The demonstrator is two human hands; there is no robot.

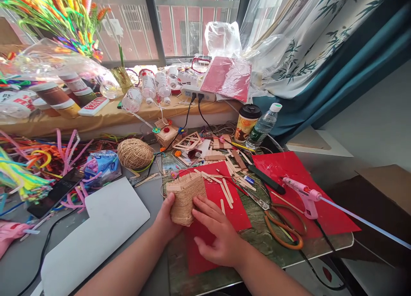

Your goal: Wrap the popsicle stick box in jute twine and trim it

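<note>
A small box of craft sticks wrapped in twine (184, 201), with stick ends along its top edge, is held up over a red sheet (205, 253). My left hand (168, 219) grips it from the left side, thumb on the near face and the other fingers hidden behind and under it. Against its right face rest the stretched fingertips of my right hand (215, 234), the thumb spread apart below. Loose craft sticks (227, 191) lie on the red sheet just beyond the box.
Orange-handled scissors (285, 227) and a pink glue gun (303, 195) with its cord lie to the right. A twine ball (135, 153) and white board (102, 231) are on the left. A water bottle (263, 127) and lidded cup (246, 124) stand at the back right.
</note>
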